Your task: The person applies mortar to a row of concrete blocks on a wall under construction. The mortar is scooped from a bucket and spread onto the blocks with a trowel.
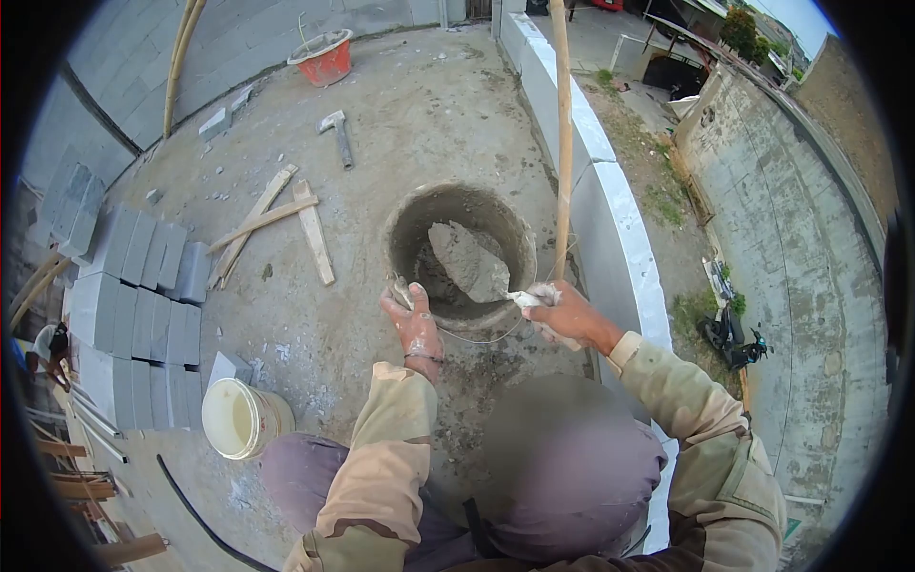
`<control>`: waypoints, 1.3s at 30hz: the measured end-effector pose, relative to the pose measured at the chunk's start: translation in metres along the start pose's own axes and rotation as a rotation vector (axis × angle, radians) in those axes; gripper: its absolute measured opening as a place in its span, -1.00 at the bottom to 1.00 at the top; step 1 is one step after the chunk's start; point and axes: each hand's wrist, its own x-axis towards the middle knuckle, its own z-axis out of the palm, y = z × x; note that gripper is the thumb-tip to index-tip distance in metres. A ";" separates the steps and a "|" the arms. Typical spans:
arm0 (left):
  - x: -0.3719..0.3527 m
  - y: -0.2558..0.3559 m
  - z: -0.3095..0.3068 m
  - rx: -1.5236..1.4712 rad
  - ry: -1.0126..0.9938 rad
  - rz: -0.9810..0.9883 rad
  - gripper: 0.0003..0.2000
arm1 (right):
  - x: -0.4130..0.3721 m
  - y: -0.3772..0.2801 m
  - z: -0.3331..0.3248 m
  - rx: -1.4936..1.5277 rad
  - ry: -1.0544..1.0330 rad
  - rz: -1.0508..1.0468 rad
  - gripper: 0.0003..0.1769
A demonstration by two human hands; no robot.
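My right hand (558, 313) is closed round the handle of a trowel (467, 262), whose blade carries grey mortar over the inside of a round bucket (393, 234). Wet mortar coats the bucket's inner wall and lies at its bottom. At the bucket's near left rim is my left hand (416, 329), smeared with mortar. Its fingers are bent round a small pale object at the rim that I cannot make out. A thin wire handle hangs on the bucket's near side.
A low block wall (620, 229) with a wooden pole (563, 143) runs along the right. Stacked grey blocks (114, 319) and a white bucket (246, 419) stand left. Wood strips (313, 234), a hammer (337, 136) and a red tub (322, 62) lie beyond. A person (48, 348) is at far left.
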 end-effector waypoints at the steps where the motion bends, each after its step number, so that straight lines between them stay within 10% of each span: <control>1: 0.000 -0.003 -0.001 -0.017 0.054 -0.034 -0.40 | 0.002 -0.001 0.003 -0.010 0.006 -0.021 -0.71; 25: -0.009 0.025 0.053 -0.038 0.178 -0.177 -0.28 | -0.004 -0.029 -0.008 0.113 0.022 -0.066 -0.70; 31: -0.028 0.051 0.096 0.154 0.353 -0.530 -0.03 | -0.048 -0.024 -0.092 0.398 -0.087 -0.136 -0.63; 39: -0.024 0.009 0.107 0.530 0.630 -0.264 -0.26 | -0.113 0.092 -0.281 0.357 0.335 -0.174 -0.50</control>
